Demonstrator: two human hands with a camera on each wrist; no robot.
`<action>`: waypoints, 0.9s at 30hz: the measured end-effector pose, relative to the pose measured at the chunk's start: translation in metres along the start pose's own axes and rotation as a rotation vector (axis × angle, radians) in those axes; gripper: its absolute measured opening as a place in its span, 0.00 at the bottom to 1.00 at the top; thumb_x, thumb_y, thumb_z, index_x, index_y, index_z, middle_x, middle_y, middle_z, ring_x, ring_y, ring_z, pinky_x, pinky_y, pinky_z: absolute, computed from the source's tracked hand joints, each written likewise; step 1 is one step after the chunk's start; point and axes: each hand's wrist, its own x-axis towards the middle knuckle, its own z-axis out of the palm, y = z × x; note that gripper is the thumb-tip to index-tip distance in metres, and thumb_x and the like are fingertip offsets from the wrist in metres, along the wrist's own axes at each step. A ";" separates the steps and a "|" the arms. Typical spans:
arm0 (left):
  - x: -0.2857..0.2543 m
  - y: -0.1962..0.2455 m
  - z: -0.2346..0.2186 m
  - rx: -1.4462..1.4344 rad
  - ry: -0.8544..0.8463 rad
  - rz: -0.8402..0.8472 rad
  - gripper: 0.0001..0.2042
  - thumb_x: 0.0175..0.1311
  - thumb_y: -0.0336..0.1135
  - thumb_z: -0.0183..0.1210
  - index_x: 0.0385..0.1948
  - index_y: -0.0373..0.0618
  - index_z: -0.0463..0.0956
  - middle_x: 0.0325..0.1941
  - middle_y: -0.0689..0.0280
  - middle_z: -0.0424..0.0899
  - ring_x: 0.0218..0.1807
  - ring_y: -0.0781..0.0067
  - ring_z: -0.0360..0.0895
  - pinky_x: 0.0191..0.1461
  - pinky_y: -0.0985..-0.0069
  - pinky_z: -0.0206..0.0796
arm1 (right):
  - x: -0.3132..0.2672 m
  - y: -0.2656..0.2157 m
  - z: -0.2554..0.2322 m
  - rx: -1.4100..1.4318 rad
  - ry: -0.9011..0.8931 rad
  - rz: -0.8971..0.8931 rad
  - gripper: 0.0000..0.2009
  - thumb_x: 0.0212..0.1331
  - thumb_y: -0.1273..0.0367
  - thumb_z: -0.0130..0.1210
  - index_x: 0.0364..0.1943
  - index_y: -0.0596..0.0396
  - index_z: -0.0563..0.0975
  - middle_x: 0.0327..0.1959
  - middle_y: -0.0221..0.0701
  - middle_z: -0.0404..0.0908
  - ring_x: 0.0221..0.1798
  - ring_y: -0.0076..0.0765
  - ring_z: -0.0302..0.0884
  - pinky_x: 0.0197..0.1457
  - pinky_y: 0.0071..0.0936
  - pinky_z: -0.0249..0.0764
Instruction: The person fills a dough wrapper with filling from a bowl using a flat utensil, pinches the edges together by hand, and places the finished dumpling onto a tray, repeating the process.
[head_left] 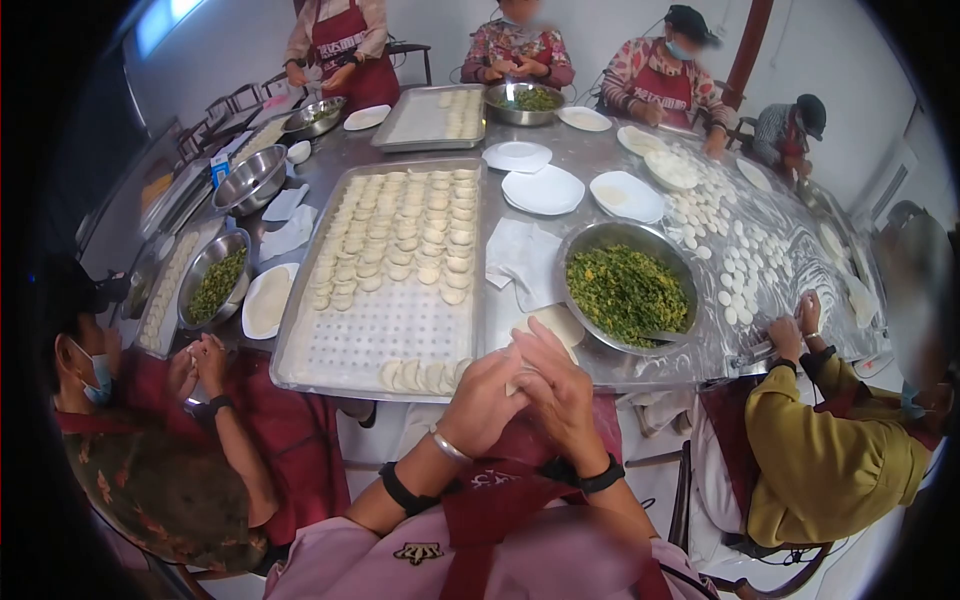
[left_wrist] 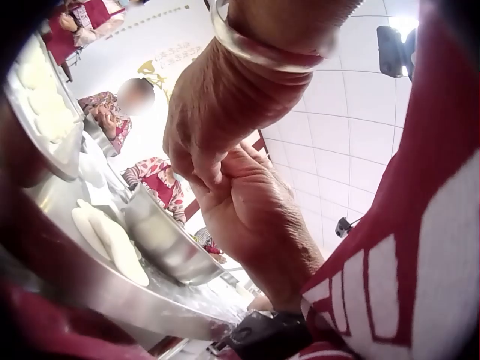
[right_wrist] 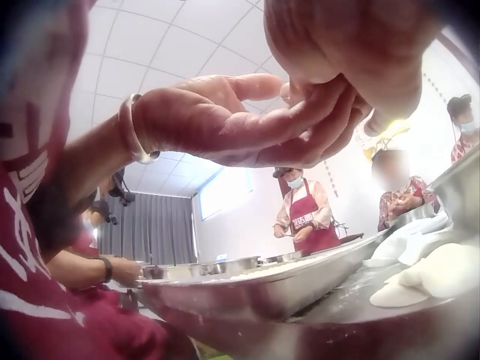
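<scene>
Both hands meet in front of the chest, over the table's near edge. My left hand, with a silver bangle, and my right hand press together around a dumpling; only a pale sliver of its dough shows between the fingers. In the left wrist view the fingers of the left hand overlap the right hand, hiding the dough. Just beyond the hands lie round dough wrappers. To the left is a metal tray with rows of finished dumplings and several more at its near edge.
A steel bowl of green filling with a spoon stands to the right. White plates and a white cloth lie behind. Dough pieces cover the floured right side. Other people work around the table, one close at right, another at left.
</scene>
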 end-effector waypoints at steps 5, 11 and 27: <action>-0.002 0.012 0.013 -0.230 -0.010 -0.056 0.17 0.79 0.37 0.40 0.60 0.39 0.66 0.61 0.61 0.73 0.63 0.68 0.71 0.69 0.61 0.64 | -0.006 0.004 -0.005 -0.058 0.026 -0.059 0.14 0.60 0.74 0.59 0.50 0.62 0.81 0.57 0.42 0.81 0.71 0.54 0.67 0.72 0.46 0.61; 0.006 0.014 0.022 -0.602 -0.081 -0.167 0.16 0.79 0.38 0.41 0.60 0.41 0.67 0.61 0.62 0.73 0.63 0.69 0.71 0.69 0.62 0.64 | -0.008 -0.003 -0.016 -0.142 0.068 -0.091 0.14 0.61 0.73 0.59 0.50 0.61 0.80 0.59 0.41 0.80 0.71 0.55 0.67 0.69 0.45 0.65; 0.017 0.006 0.034 -0.660 -0.023 -0.238 0.16 0.78 0.39 0.44 0.61 0.43 0.67 0.61 0.64 0.74 0.63 0.68 0.72 0.67 0.65 0.65 | -0.020 0.021 -0.027 -0.247 0.094 -0.123 0.18 0.60 0.71 0.59 0.55 0.60 0.78 0.62 0.42 0.77 0.70 0.57 0.67 0.70 0.46 0.65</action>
